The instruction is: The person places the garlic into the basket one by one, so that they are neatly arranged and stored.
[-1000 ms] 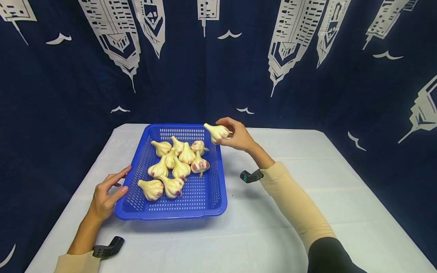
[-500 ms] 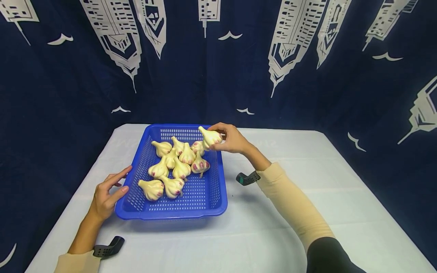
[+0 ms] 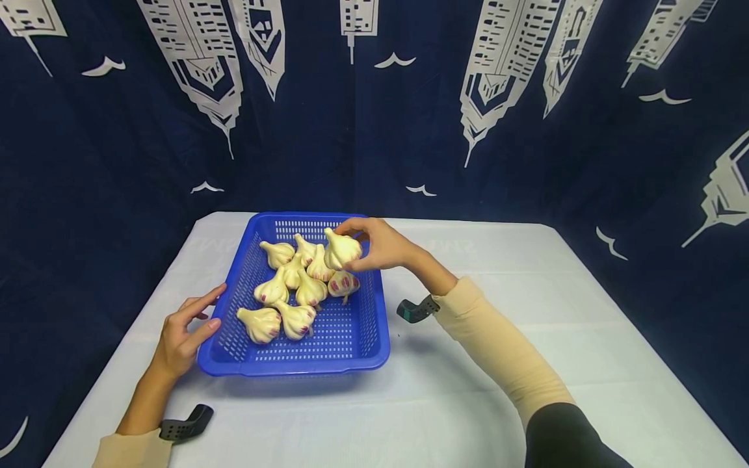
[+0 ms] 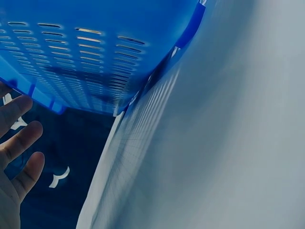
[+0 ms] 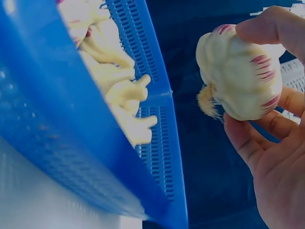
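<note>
A garlic bulb [image 3: 342, 249], cream with purple-pink streaks, is pinched between the thumb and fingers of my right hand [image 3: 380, 244]. In the head view it is over the right back part of a blue plastic basket [image 3: 354, 364]. The right wrist view shows the held bulb [image 5: 243, 71] with its root tuft. Inside the basket lie several more garlic bulbs [image 3: 259, 325]; the held bulb and hand hide part of the group. My left hand [image 3: 178, 341] touches the basket's left rim with thumb and index finger extended, and its other fingers [image 4: 28, 138] are spread loosely.
The basket stands on a table with a white cloth [image 3: 468, 403]. Behind the table hangs a dark blue curtain [image 3: 374, 130] with white building prints. Each wrist carries a dark strap-on device, one being the left wrist device [image 3: 187, 424].
My right hand has carried the garlic bulb left and toward me, from the basket's right back rim to over the bulbs. The left hand and basket stay in place.
</note>
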